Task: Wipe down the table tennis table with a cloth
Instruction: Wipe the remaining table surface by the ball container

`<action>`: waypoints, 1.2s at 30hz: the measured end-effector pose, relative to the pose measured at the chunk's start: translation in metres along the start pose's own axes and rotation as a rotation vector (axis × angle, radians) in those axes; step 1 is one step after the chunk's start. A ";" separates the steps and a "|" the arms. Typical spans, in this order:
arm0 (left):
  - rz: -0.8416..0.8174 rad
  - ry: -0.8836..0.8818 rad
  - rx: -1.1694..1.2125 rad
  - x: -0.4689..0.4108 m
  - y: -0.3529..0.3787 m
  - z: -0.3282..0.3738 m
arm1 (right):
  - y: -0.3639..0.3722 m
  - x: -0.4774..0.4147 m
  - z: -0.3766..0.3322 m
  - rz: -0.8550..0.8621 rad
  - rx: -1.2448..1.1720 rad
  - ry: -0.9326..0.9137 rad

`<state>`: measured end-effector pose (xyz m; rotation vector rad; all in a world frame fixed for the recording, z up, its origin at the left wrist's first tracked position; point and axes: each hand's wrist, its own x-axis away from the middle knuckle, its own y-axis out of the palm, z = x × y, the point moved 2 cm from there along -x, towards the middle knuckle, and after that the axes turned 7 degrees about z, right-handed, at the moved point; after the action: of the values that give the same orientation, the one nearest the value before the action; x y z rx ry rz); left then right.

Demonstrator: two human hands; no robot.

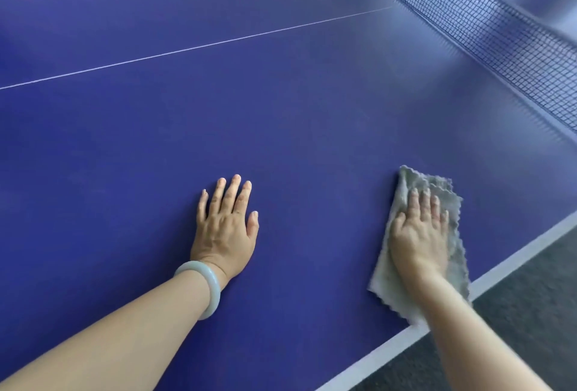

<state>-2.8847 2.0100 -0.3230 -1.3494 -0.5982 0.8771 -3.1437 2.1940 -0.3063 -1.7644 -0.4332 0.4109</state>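
The blue table (281, 115) filled nearly the whole view. A thin white line (193, 47) crossed its top from 9 o'clock toward 1 o'clock, ending near the net (487, 31), which ran from 12 o'clock down to 3 o'clock. A white border stripe (512, 267) marked the table's edge at 4 to 5 o'clock, with dark floor (530, 312) beyond it.

The left hand (223, 228) lay palm down on the bare table surface near 6 o'clock, fingers open and spread, holding nothing. A pale bangle (204, 287) sat on that wrist.

The right hand (418, 240) was at 4 o'clock, flat on top of a grey cloth (415, 190), fingers extended and close together, pressing the cloth against the table rather than gripping it. This hand looked slightly blurred.

The cloth lay spread on the table just inside the border stripe, its near corner touching the stripe under the right forearm. It was well apart from the left hand and near the net's lower end.
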 end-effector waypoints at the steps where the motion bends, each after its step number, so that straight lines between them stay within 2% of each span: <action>1: 0.000 0.000 -0.005 0.000 0.000 0.000 | 0.006 0.014 -0.019 0.013 -0.009 0.011; 2: 0.003 0.000 -0.006 0.000 -0.001 0.001 | 0.016 0.036 -0.042 0.026 -0.025 -0.064; 4: 0.004 -0.001 0.005 0.000 -0.002 0.001 | 0.033 0.095 -0.092 0.066 -0.090 -0.351; 6: 0.003 0.011 0.015 0.000 -0.003 0.000 | 0.038 0.139 -0.124 0.026 -0.156 -0.622; 9: 0.014 0.022 0.013 0.000 -0.003 -0.001 | 0.025 0.123 -0.105 -0.089 -0.199 -0.854; 11: 0.014 0.015 0.011 0.001 -0.005 0.000 | 0.016 0.088 -0.066 -0.104 -0.136 -0.833; 12: 0.008 0.013 0.004 0.001 -0.006 0.001 | 0.012 0.065 -0.044 -0.069 -0.104 -0.754; 13: 0.001 0.011 -0.003 0.001 -0.006 0.002 | 0.007 0.039 -0.022 -0.048 -0.073 -0.626; 16: -0.004 0.010 -0.022 0.000 -0.009 0.005 | -0.004 -0.022 0.019 -0.029 -0.007 -0.072; 17: -0.003 0.009 -0.025 0.000 -0.010 0.005 | -0.002 -0.027 0.013 -0.025 0.006 0.061; 18: -0.002 0.009 -0.026 0.000 -0.011 0.006 | 0.003 -0.023 -0.005 -0.016 0.001 0.111; 19: -0.001 0.009 -0.026 0.000 -0.012 0.008 | 0.013 -0.010 -0.031 -0.001 -0.018 0.053; 20: 0.003 0.010 -0.026 0.000 -0.014 0.008 | 0.023 0.011 -0.064 0.009 -0.059 -0.108; 23: 0.005 0.006 -0.037 -0.001 -0.014 0.009 | 0.043 0.085 -0.152 -0.011 -0.150 -0.771; 25: 0.022 -0.002 -0.037 -0.003 -0.011 0.007 | 0.044 0.078 -0.173 -0.069 -0.170 -0.963; 27: 0.050 0.012 -0.025 -0.003 -0.009 0.006 | 0.045 0.027 -0.166 -0.115 -0.147 -0.989; 28: 0.051 0.020 -0.022 -0.001 -0.009 0.005 | 0.045 -0.004 -0.158 -0.122 -0.136 -0.938; 31: 0.049 0.018 -0.030 -0.001 -0.008 0.007 | 0.039 -0.110 -0.117 -0.091 -0.076 -0.614; 33: 0.039 0.013 -0.044 -0.002 -0.008 0.010 | 0.032 -0.156 -0.088 -0.113 -0.037 -0.473; 36: 0.032 0.031 -0.087 -0.002 -0.010 0.012 | 0.029 -0.174 -0.073 -0.109 -0.012 -0.461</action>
<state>-2.8936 2.0153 -0.3113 -1.4524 -0.5984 0.8633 -3.2565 2.0406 -0.3105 -1.6431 -0.8540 0.7418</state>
